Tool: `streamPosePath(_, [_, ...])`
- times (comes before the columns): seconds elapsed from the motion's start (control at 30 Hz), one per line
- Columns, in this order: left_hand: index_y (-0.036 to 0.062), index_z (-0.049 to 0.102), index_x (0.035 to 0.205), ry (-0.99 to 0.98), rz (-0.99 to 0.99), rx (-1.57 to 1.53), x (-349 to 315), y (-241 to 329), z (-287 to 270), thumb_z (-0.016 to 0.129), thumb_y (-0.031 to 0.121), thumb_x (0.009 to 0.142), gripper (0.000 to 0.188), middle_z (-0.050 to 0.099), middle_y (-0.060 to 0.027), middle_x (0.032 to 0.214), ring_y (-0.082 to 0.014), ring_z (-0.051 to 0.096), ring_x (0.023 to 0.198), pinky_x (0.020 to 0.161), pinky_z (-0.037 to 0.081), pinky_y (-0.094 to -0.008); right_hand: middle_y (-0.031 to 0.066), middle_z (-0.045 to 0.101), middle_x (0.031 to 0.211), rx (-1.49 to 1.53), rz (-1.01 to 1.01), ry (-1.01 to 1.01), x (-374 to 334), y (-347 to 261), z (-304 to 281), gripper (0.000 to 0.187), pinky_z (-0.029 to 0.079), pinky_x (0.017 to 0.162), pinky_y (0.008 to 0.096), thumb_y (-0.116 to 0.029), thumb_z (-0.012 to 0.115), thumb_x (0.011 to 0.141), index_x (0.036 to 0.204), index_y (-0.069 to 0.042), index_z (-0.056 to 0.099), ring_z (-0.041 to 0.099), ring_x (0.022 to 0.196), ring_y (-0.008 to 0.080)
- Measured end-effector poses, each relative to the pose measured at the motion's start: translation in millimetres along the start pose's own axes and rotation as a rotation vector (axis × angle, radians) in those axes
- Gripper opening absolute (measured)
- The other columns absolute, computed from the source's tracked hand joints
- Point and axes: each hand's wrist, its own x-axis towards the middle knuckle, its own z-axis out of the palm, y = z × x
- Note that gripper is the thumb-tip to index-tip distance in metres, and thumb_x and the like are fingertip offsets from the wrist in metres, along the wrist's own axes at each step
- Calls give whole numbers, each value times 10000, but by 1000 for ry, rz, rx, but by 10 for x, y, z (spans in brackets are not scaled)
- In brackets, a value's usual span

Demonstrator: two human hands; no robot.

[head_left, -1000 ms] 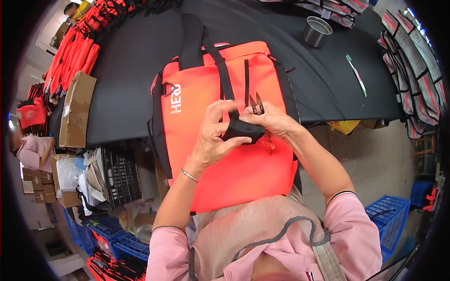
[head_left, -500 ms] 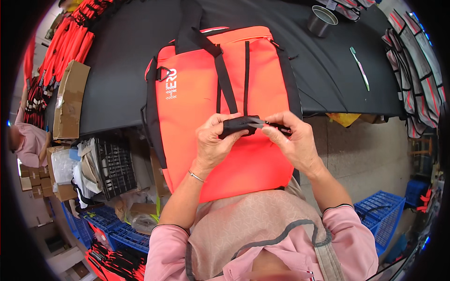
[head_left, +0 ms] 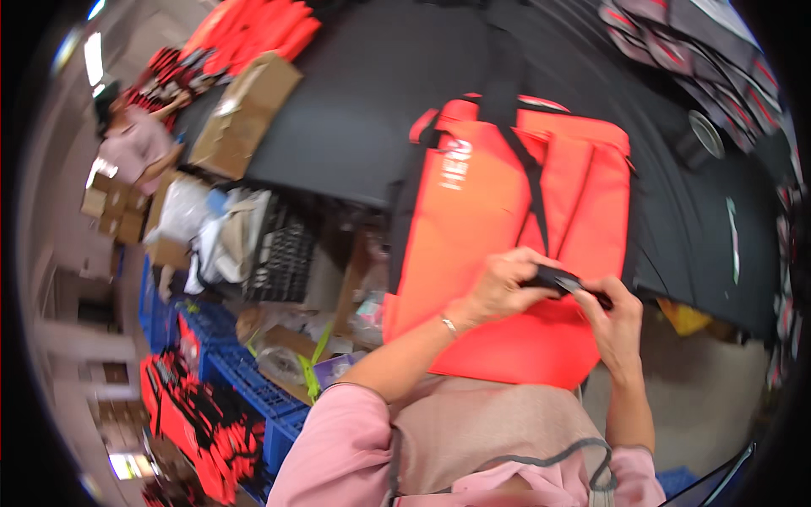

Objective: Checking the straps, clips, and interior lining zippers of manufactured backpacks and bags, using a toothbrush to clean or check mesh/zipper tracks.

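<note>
A bright orange-red bag (head_left: 469,253) with black sides lies on the black-covered table and reaches over its near edge toward my body. My left hand (head_left: 504,286) is closed around a black padded handle wrap (head_left: 546,276) on the bag's black webbing strap (head_left: 536,198). From the other side, my right hand (head_left: 617,319) grips small scissors with dark handles. Their grey blades (head_left: 569,286) lie against the wrap; blur hides whether they are cutting anything.
A cardboard box (head_left: 245,114) stands at the table's left edge, near another person (head_left: 139,144). Right of the bag are a metal cup (head_left: 699,139) and a toothbrush (head_left: 733,241). Grey bags (head_left: 684,42) are stacked far right. Blue crates (head_left: 232,355) stand below left.
My view has swung left, so the bag and hands appear farther right and the left-side crates show more. Both hands keep their grips at the handle wrap.
</note>
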Motion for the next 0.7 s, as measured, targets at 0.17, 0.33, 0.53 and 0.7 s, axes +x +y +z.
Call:
streamPosePath(0.17, [98,776,945,-66,-134,-65,-11,80,27,811,40,728,227,715,-84,987,-175,676,875,773,543,-298,-7,562,706,71,21,-51,-23,73,-31,99,416,594,211,-27,690,858,868,34,611,504,656,42])
streamPosePath(0.33, [70,760,946,-39,-11,72,39,-4,-74,826,79,723,233,713,-76,990,-183,663,901,812,532,-312,42,619,722,161,152,-57,74,3,-53,146,459,614,240,-70,724,855,874,42,633,556,670,83])
streamPosePath(0.53, [71,770,960,-52,-98,71,74,77,-137,810,26,728,240,714,-88,955,-161,672,823,718,546,-278,128,680,784,-28,38,-94,131,57,35,169,511,640,304,-133,741,839,911,0,664,660,674,215])
streamPosePath(0.7, [57,767,948,-47,-145,29,60,77,-87,807,0,730,229,702,-71,967,-118,652,812,704,540,-247,115,678,771,144,113,-54,50,58,-55,192,512,640,317,-178,744,838,901,-14,667,653,665,222])
